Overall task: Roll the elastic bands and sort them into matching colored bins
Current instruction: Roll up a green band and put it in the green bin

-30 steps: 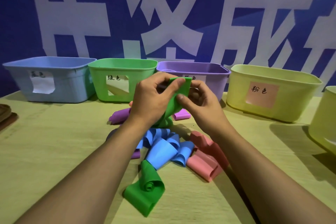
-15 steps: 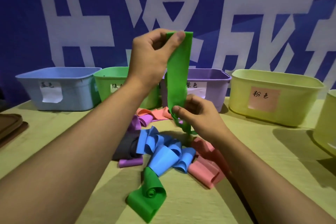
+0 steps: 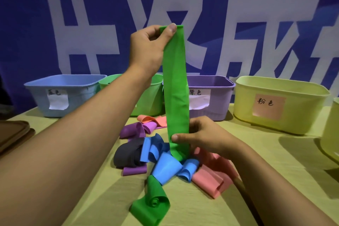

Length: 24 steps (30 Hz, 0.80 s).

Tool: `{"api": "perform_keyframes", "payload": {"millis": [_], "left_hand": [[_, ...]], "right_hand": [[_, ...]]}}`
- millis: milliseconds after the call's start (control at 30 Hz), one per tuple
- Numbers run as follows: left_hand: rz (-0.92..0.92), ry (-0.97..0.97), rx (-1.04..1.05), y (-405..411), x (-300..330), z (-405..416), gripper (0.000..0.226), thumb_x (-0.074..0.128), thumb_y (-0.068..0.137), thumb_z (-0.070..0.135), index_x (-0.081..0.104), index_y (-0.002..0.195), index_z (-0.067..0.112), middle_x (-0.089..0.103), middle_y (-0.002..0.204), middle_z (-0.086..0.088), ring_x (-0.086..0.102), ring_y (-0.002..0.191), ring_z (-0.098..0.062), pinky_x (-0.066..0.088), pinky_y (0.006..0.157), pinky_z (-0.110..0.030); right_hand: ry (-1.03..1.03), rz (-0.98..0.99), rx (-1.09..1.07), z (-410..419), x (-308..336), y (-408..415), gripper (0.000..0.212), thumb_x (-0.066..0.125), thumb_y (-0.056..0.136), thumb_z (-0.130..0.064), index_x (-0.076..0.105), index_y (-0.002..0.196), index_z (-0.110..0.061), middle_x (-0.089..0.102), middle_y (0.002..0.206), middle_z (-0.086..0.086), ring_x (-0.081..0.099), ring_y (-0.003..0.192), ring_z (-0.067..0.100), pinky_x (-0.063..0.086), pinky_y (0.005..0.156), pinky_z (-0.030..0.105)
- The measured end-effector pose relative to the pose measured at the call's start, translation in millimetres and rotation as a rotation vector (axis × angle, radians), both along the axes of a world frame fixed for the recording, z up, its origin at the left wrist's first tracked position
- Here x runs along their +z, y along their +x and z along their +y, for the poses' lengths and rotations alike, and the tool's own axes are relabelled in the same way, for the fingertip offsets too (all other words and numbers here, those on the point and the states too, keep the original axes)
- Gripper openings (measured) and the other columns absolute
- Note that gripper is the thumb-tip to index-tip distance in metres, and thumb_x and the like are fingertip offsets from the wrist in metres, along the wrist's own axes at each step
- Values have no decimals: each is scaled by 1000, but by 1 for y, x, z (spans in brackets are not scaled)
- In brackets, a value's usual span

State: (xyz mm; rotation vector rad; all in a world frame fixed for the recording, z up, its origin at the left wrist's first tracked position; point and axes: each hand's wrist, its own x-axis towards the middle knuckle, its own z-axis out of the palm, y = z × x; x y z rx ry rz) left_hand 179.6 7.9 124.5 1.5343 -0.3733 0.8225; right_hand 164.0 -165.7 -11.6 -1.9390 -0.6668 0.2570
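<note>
Green band (image 3: 176, 86) is pinched taut between left hand (image 3: 148, 49) up top and right hand (image 3: 203, 135) below, so one loose grip could snap it back into the pile (image 3: 165, 161).

The yellow plastic bin (image 3: 280, 104) carries a pink paper label (image 3: 268, 106) handwritten "粉色". To its left, the purple plastic bin (image 3: 209, 97) has a white paper label (image 3: 199, 98) reading "紫色", its left edge hidden behind a hanging green band. Further left of the yellow bin, the light blue plastic bin (image 3: 60, 95) bears a white paper slip (image 3: 57, 99) with two handwritten characters, seemingly "蓝色". The blue backdrop banner (image 3: 27, 24) behind the yellow bin shows huge white characters, cropped and not readable.
</note>
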Motion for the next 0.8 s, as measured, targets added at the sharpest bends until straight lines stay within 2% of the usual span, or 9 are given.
{"api": "perform_keyframes", "payload": {"millis": [67, 200, 300, 367, 500, 533, 600, 667, 800], "left_hand": [[16, -34, 2, 4, 1, 4, 14, 72, 96, 28, 77, 88, 16, 78, 84, 1, 74, 84, -15, 63, 85, -40], [31, -65, 17, 9, 8, 12, 15, 71, 97, 28, 76, 91, 16, 79, 91, -3, 76, 91, -20, 62, 89, -43], [38, -34, 8, 9, 10, 12, 16, 70, 97, 28, 76, 91, 15, 78, 87, 0, 75, 86, -16, 63, 86, -38], [48, -22, 3, 9, 7, 10, 16, 70, 97, 27, 76, 90, 14, 77, 83, 3, 74, 81, -11, 63, 83, -34], [88, 15, 9, 11, -11, 1, 7, 72, 95, 27, 74, 92, 22, 75, 81, 11, 71, 77, 2, 61, 77, -24], [107, 22, 1, 12, -18, -1, 5, 72, 95, 27, 74, 93, 23, 75, 82, 12, 71, 77, 2, 60, 77, -23], [147, 4, -22, 15, -33, -6, 4, 73, 94, 27, 75, 94, 23, 77, 88, 7, 72, 84, -5, 61, 81, -28], [186, -33, -41, 18, -47, -11, 5, 74, 93, 27, 76, 94, 22, 78, 92, 3, 73, 88, -9, 61, 81, -29], [185, -62, -38, 20, -65, -17, 4, 75, 92, 24, 77, 94, 21, 77, 90, 5, 72, 84, -2, 59, 80, -24]], "right_hand": [[-33, 21, 14, -1, 5, -4, 24, 77, 90, -30, 78, 106, -12, 80, 96, 5, 68, 73, 16, 55, 62, 26], [62, 89, 76, -4, 17, -14, 22, 68, 96, -30, 79, 99, -12, 79, 91, 1, 68, 74, 8, 51, 61, 19], [67, 183, 222, -7, 25, -21, 27, 64, 97, -31, 78, 100, -8, 78, 93, 10, 69, 73, 17, 55, 59, 24], [43, 243, 263, -9, 27, -23, 27, 63, 97, -31, 76, 98, -7, 77, 87, 10, 68, 65, 16, 56, 55, 24], [-185, 320, 234, -11, 23, -22, 34, 63, 100, -34, 74, 99, -1, 73, 80, 16, 66, 55, 17, 55, 49, 23], [-264, 315, 234, -11, 22, -23, 36, 63, 100, -36, 75, 94, -3, 71, 75, 15, 63, 51, 16, 53, 46, 23], [-448, 264, 234, -11, 23, -25, 43, 60, 101, -46, 75, 71, -18, 65, 61, 4, 52, 42, 11, 44, 40, 20], [-597, 226, 185, -12, 26, -25, 55, 57, 99, -56, 69, 60, -20, 59, 52, -3, 44, 37, 9, 35, 37, 19], [-732, 200, 36, -20, 30, -17, 61, 55, 90, -73, 67, 70, -17, 60, 52, -4, 47, 40, 10, 33, 39, 19]]}}
